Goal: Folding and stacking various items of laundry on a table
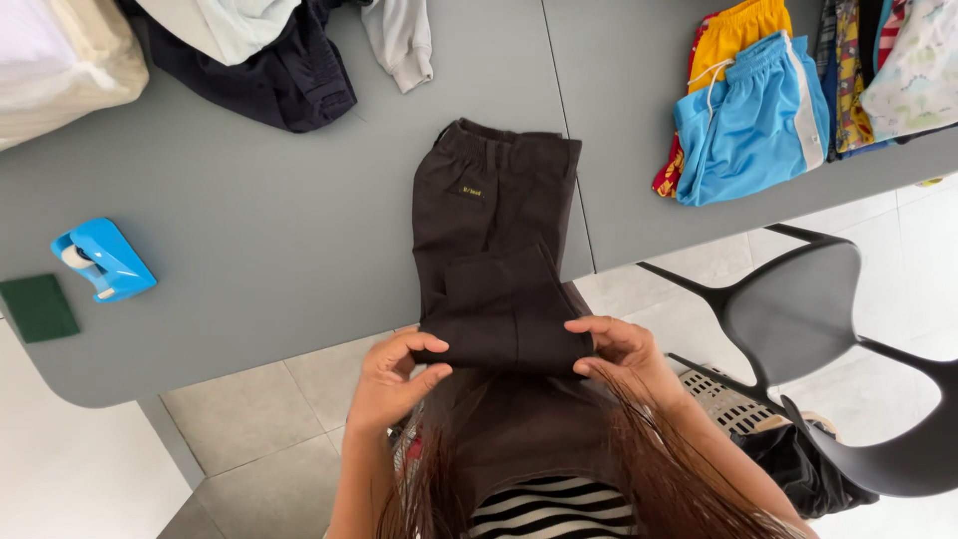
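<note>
At the near edge of the grey table (249,250), your left hand (394,384) and right hand (624,354) each pinch a corner of the dark trousers' (494,215) folded-up leg, keeping the crease square.

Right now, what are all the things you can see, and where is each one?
dark brown trousers: 1, half folded, table edge, middle
grey table: 1, across the top
blue tape dispenser: 1, table's left
green pad: 1, far left edge
dark and pale clothes: a heap, top left
blue shorts: 1, top right, over yellow shorts
black chair: 1, right
basket: 1, on the floor, by the chair
left hand: fingers pinch the fold
right hand: fingers pinch the fold
</note>
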